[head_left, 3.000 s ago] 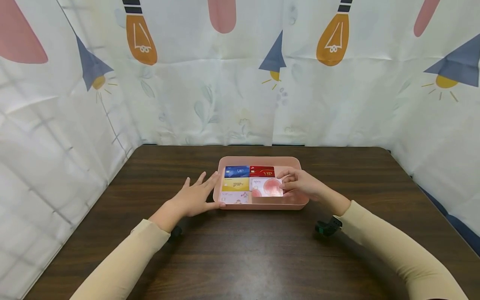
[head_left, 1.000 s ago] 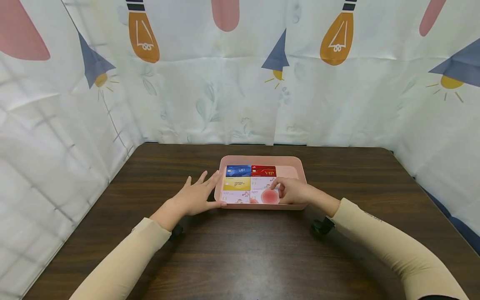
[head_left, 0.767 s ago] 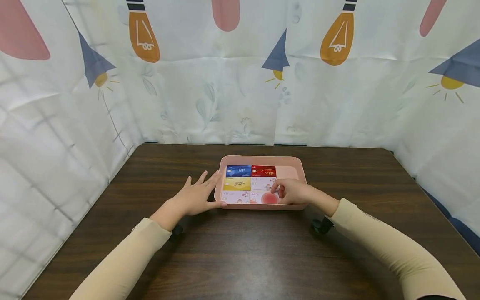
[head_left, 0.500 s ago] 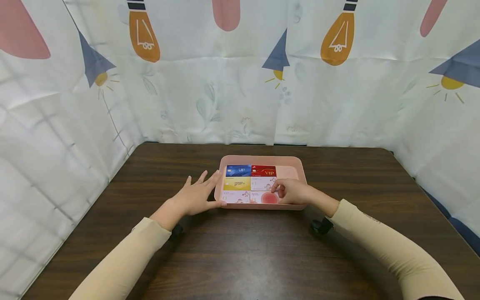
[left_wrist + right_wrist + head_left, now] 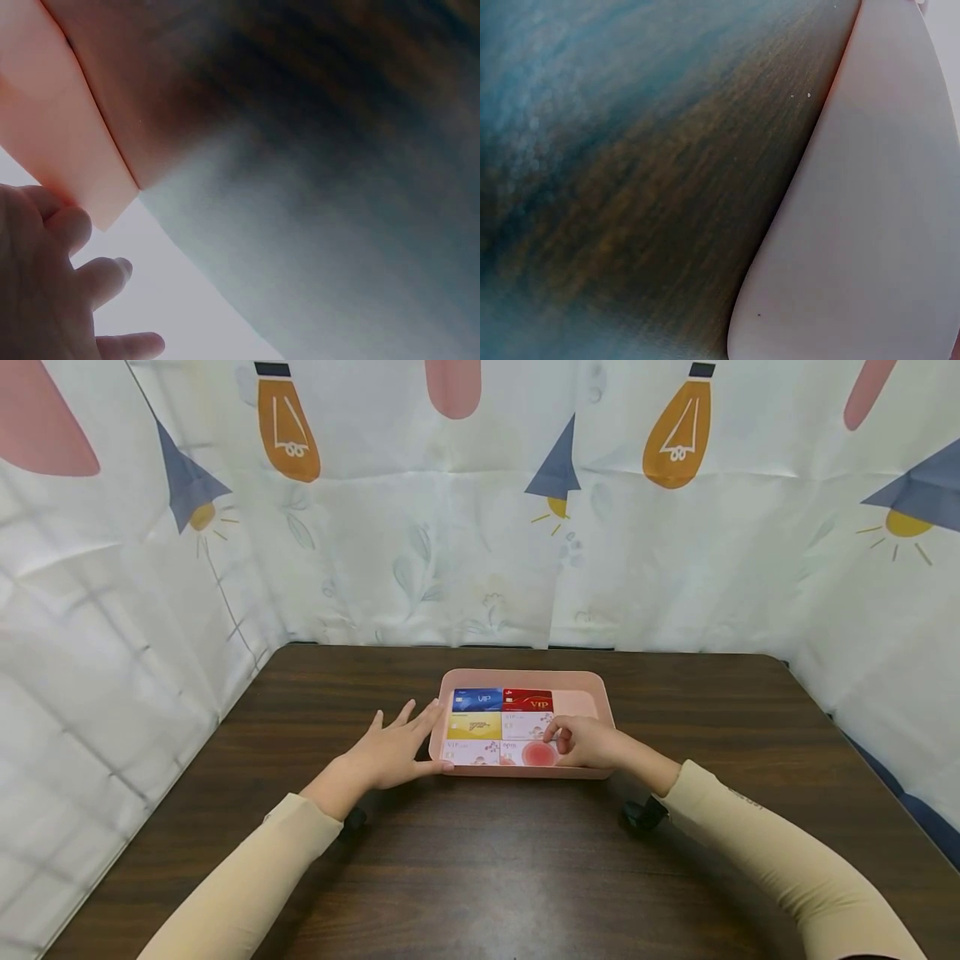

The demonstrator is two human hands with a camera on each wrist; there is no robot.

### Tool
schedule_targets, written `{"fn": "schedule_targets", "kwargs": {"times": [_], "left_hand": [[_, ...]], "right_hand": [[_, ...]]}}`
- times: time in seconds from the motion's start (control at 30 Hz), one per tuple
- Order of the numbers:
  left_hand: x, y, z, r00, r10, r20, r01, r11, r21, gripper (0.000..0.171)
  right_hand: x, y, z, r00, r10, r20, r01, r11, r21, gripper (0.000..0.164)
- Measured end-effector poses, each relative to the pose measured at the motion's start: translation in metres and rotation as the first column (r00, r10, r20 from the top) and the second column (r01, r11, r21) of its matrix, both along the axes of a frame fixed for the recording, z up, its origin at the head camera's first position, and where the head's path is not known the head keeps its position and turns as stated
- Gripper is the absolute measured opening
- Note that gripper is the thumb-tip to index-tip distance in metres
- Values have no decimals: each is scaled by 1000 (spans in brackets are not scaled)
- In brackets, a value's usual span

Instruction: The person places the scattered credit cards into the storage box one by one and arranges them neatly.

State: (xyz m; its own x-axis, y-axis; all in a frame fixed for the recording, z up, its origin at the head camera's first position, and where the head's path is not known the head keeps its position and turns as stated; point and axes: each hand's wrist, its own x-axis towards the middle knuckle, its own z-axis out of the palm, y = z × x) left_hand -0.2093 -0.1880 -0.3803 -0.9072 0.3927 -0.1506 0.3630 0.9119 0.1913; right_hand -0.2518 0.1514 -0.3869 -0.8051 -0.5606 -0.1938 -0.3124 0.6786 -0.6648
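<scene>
A pink tray [image 5: 581, 681] holds several cards in two columns. On the left lie a blue VIP card [image 5: 477, 700], a yellow card [image 5: 474, 726] and a pale VIP card [image 5: 471, 752]. The right column has a red VIP card [image 5: 527, 700], another pale VIP card [image 5: 522, 727] and, nearest the front, a white card with a pink circle [image 5: 517, 753]. My right hand [image 5: 588, 742] reaches in from the right, its curled index finger and thumb at that front card's right end. Spread fingers of my left hand [image 5: 388, 752] touch the tray's left side.
The tray stands on a dark wooden table [image 5: 480, 860] near its back edge. A patterned white curtain [image 5: 480, 560] hangs behind and along both sides. Black straps sit at both wrists, including a wrist device [image 5: 645, 813] under the right one.
The right hand has lowered the pink-circle card from above the tray into the front of the right column. Over the last second the hand barely moves. The left hand stays put.
</scene>
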Motion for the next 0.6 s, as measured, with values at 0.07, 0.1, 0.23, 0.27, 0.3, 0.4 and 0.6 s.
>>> {"fn": "schedule_targets", "kwargs": {"times": [0.07,0.1,0.23,0.27,0.3,0.4,0.6], "left_hand": [[-1,0,-1,1000,1,1,-1,1000,2,105],[-1,0,-1,1000,2,1,-2,1000,2,105],[-2,-1,-2,1000,1,4,-1,1000,2,105],[-2,-1,-2,1000,0,4,0,1000,1,105],[-2,-1,-2,1000,-1,3,1,1000,0,105],[-2,0,-2,1000,-3,2,3,1000,-2,105],[-2,0,0,1000,-6,7,6,1000,2,104]], "right_hand": [[0,0,0,1000,-11,10,11,1000,1,31],[0,0,0,1000,-16,14,16,1000,2,31],[1,0,0,1000,-25,16,24,1000,9,32],[1,0,0,1000,-23,11,23,1000,9,31],[1,0,0,1000,-17,5,17,1000,7,31],[1,0,-1,1000,4,-25,-4,1000,-2,31],[-1,2,-1,999,21,-37,-22,999,-24,30]]}}
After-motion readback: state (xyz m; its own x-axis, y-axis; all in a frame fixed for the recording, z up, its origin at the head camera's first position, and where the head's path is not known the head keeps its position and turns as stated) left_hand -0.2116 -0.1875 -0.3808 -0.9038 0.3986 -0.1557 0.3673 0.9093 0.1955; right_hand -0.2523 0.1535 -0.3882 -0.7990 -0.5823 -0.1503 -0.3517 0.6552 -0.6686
